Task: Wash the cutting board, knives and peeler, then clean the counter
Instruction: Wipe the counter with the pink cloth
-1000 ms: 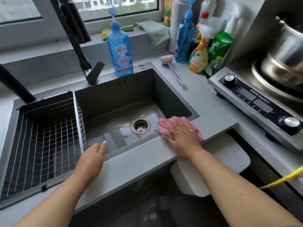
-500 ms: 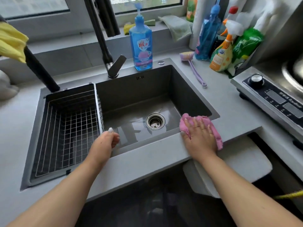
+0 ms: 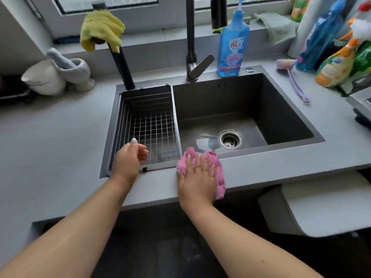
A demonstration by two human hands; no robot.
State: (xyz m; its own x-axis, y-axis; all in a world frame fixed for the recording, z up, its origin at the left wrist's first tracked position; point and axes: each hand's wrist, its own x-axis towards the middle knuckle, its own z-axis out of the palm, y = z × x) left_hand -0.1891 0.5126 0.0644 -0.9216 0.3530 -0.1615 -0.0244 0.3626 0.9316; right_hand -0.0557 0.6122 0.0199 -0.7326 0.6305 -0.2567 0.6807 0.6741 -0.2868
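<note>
One flat right hand (image 3: 197, 175) atop pink cloth (image 3: 217, 173), counter (image 3: 281, 163) edge.

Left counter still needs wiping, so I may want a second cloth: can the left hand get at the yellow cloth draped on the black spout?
Probably yes. The left hand holds nothing, and only the open wire basket lies between it and the yellow cloth, though reaching it looks a long stretch.

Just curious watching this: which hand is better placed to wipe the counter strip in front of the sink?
Right hand: it presses flat on the pink cloth on that strip. The left hand holds nothing.
</note>
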